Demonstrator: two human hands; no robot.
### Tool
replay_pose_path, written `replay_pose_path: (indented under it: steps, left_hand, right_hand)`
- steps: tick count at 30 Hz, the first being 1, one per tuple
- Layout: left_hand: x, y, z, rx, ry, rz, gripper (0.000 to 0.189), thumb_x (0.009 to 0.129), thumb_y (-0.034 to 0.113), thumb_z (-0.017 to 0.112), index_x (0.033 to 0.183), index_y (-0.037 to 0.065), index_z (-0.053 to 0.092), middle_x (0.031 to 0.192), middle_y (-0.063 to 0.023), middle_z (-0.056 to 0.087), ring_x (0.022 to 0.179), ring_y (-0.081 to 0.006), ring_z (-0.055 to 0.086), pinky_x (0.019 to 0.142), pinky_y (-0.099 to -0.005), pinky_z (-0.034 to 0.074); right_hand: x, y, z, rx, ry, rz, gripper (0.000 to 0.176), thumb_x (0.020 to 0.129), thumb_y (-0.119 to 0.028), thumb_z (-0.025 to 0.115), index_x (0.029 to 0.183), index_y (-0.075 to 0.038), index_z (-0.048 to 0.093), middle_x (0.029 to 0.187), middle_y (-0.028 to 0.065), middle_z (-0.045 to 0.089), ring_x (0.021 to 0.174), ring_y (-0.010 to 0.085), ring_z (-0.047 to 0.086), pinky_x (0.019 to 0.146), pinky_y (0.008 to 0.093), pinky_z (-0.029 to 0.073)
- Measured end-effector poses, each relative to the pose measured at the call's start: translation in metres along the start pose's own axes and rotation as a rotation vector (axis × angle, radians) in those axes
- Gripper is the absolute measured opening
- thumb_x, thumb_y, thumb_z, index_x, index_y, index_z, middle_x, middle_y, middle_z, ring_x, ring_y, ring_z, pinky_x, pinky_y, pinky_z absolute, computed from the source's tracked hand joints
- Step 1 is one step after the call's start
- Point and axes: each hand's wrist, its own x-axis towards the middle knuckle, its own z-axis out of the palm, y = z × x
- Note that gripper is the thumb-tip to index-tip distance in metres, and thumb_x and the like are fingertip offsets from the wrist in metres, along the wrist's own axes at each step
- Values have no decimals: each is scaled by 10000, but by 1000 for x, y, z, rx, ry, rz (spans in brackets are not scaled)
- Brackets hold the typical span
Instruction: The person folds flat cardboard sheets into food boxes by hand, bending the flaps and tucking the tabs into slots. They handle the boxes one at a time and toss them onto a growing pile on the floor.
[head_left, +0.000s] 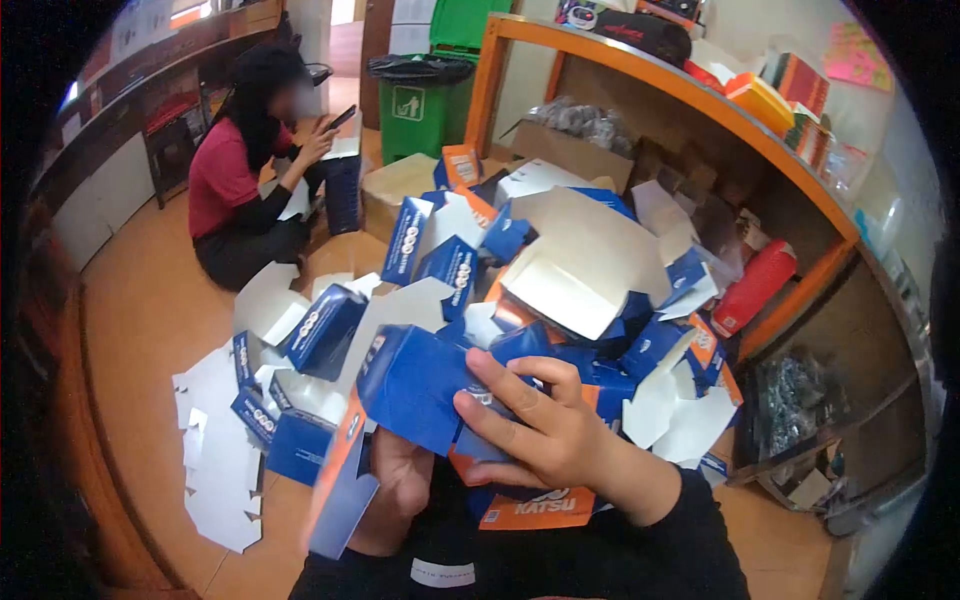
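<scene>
A blue and orange cardboard food box (415, 375), partly folded, is between my two hands in front of my body. Underneath, my left hand (400, 490) grips it, with the fingers partly hidden behind an orange-and-blue side flap. From the right, my right hand (540, 425) presses its fingers over the blue panel, its thumb side tucked below. Below the hands, an orange panel lettered KATSU (540, 508) shows close to my lap. Just beyond, a large pile of folded blue, orange and white boxes (320, 325) reaches back across the floor.
Flat white box blanks (220, 460) lie on the floor at left. Further back, a person (240, 170) sits on the floor holding a phone (343, 118). A green bin (420, 110) stands behind the pile. An orange-framed shelf (690, 80) runs along the right.
</scene>
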Motion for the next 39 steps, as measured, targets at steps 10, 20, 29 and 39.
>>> replay_pose_path:
  steps: [10, 20, 29, 39]
  left_hand:
    - [-3, 25, -53, 339, -158, -297, 688, 829, 442, 563, 1312, 4, 344, 1221, -137, 506, 1091, -259, 510, 936, -375, 377]
    - [-91, 95, -210, 1251, 572, 131, 232, 847, 162, 518, 775, -21, 641, 697, -68, 629, 587, -127, 572, 540, -259, 454]
    - [-236, 107, -384, 2157, 738, -1113, 534, 770, 214, 610, 1251, 90, 414, 1329, -106, 386, 1135, -282, 459, 889, -477, 400]
    - [-262, 92, -430, 2302, 725, -1393, 226, 860, 177, 390, 1018, 104, 534, 940, -118, 622, 861, -281, 613, 720, -448, 439]
  right_hand:
    - [27, 17, 20, 6, 51, -12, 440, 684, -96, 636, 1107, -214, 615, 1274, 154, 460, 959, 299, 525, 846, 369, 450]
    - [30, 85, 70, -359, -49, 100, 343, 696, -80, 602, 1028, -161, 629, 1164, 59, 492, 1071, 329, 438, 915, 431, 401]
    - [15, 65, 24, -68, -272, 290, 413, 613, -81, 701, 1015, -139, 625, 1106, 85, 523, 1025, 317, 480, 867, 394, 425]
    - [-37, 25, -66, 770, -508, 323, 231, 861, -100, 537, 1082, -73, 598, 755, 116, 531, 691, 269, 513, 668, 365, 399]
